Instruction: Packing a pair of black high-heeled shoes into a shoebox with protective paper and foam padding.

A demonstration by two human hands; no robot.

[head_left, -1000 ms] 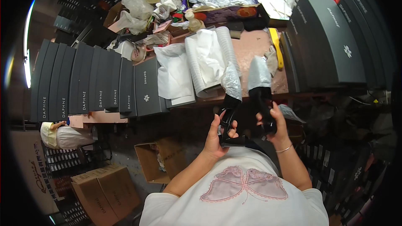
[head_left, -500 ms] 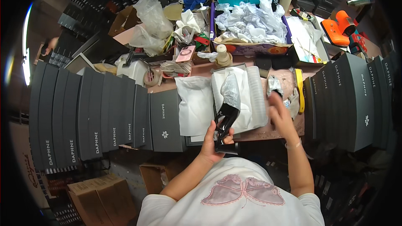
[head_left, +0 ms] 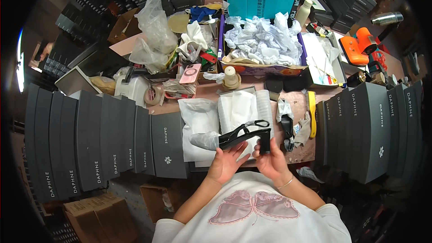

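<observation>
A black high-heeled slingback sandal [head_left: 238, 139] lies sideways above the front of the table, its toe wrapped in clear, whitish plastic. Its block heel is between the fingers and thumb of my right hand [head_left: 273, 161]. Beneath the sole, my left hand [head_left: 226, 165] has its fingers spread, the fingertips close to or against the underside; the exact contact is hard to see. Behind the sandal is an open shoebox with white tissue paper [head_left: 238, 108]. A second black sandal [head_left: 286, 128], also toe-wrapped, rests on the table to the right.
Dark grey shoeboxes [head_left: 166, 146] stand in rows on both sides. A white paper packet [head_left: 198, 121] lies left of the open box. Farther back are a purple-edged carton of crumpled paper [head_left: 302, 60], a pink phone [head_left: 190, 73] and a cream bottle [head_left: 231, 78]. A yellow tool [head_left: 312, 112] lies right.
The sandal has swung from upright to sideways, toe now left. My right hand has come over from the right side and taken the heel; my left hand's fingers have spread.
</observation>
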